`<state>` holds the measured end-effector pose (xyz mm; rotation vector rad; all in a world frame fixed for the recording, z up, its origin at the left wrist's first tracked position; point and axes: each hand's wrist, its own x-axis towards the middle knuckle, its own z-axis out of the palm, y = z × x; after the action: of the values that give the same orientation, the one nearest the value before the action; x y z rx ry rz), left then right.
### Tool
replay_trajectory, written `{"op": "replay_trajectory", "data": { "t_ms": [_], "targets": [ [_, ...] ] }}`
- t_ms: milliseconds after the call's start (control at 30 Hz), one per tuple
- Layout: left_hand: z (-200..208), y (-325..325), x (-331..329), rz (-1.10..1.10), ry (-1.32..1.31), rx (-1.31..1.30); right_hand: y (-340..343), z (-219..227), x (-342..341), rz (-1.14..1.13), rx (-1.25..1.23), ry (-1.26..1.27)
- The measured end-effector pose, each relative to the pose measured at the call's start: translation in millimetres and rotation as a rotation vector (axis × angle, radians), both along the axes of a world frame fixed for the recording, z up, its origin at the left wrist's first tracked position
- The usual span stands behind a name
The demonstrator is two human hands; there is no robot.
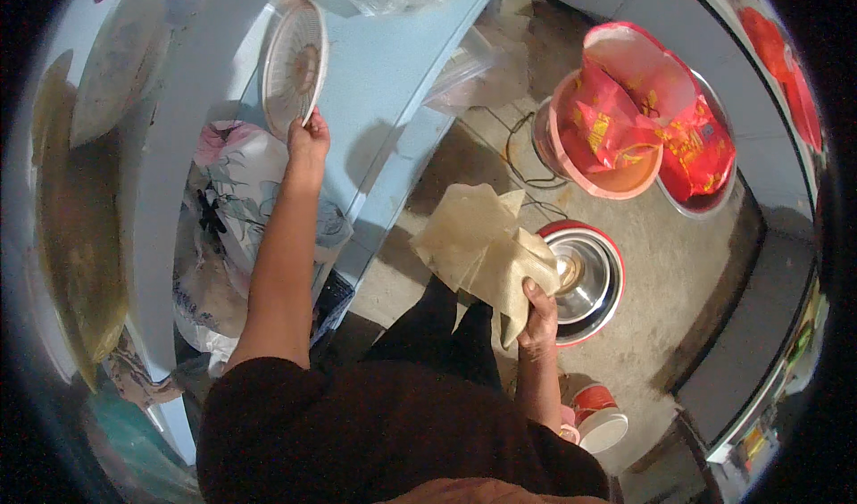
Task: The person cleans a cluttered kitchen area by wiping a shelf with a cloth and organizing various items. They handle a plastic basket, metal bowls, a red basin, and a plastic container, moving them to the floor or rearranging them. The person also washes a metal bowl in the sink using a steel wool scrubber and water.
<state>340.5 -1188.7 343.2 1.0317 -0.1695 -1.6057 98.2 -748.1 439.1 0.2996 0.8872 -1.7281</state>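
Observation:
My left hand [309, 136] grips the near rim of a round white plastic strainer basket [295, 62], which is tilted up above the light blue shelf top [379, 84]. A brownish patch shows on the basket's middle. At the right, my right hand [538, 316] is closed on a beige cloth [482, 249], thumb on top; the cloth hangs in loose folds in front of my legs. Beyond that hand, nested metal bowls [585, 276] rest in a red-rimmed basin on the floor, partly hidden by the cloth.
A pink bucket [558, 138] and a metal basin [728, 178] hold red printed bags at the far right. Dark cables [522, 169] lie on the floor. A floral bag [237, 183] sits left of my left arm. Near my right elbow stands a red and white tub [600, 419].

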Motion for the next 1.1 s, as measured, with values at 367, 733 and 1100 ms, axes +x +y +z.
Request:
{"op": "replay_trajectory", "data": {
  "t_ms": [367, 733, 1100],
  "targets": [
    [35.5, 252.4, -17.4, -0.533, -0.336, 0.039, 81.5, 25.3, -19.1, 0.096, 0.052, -0.008],
    [-60.5, 403.5, -123.9, -1.219, -0.647, -0.157, 275.3, 93.1, -83.2, -0.361, 0.195, 0.515],
    [-169.9, 475.3, -162.2, -1.427, -1.029, -0.289, 271.3, -40.8, -88.5, -0.514, 0.051, 0.15]
  ]
}}
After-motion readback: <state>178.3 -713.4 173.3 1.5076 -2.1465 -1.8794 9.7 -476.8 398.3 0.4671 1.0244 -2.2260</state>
